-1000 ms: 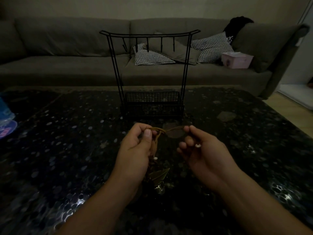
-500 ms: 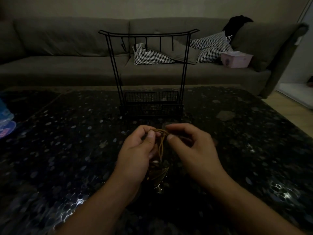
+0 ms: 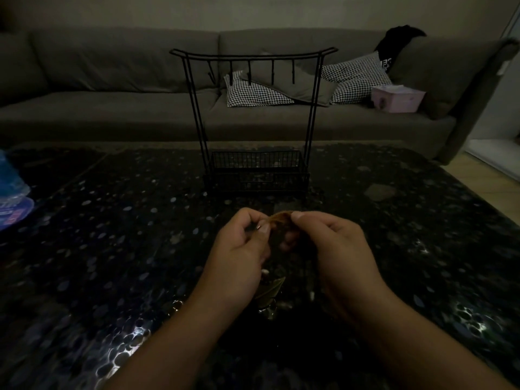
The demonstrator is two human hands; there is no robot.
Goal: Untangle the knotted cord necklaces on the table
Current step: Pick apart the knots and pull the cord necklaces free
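A brown cord necklace is bunched between my two hands above the dark speckled table. My left hand pinches the cord between thumb and fingers. My right hand pinches the same bunch from the right, fingertips almost touching the left hand's. A dull metallic pendant hangs below, between my wrists, close to the tabletop. Most of the cord is hidden by my fingers.
A black wire jewellery stand with hooks and a basket base stands on the table just beyond my hands. A blue plastic item sits at the left edge. A grey sofa with checked cushions and a pink box lies behind.
My hands were apart with the cord stretched between them; the right hand has moved in to the left hand, and the cord is now bunched between the fingertips.
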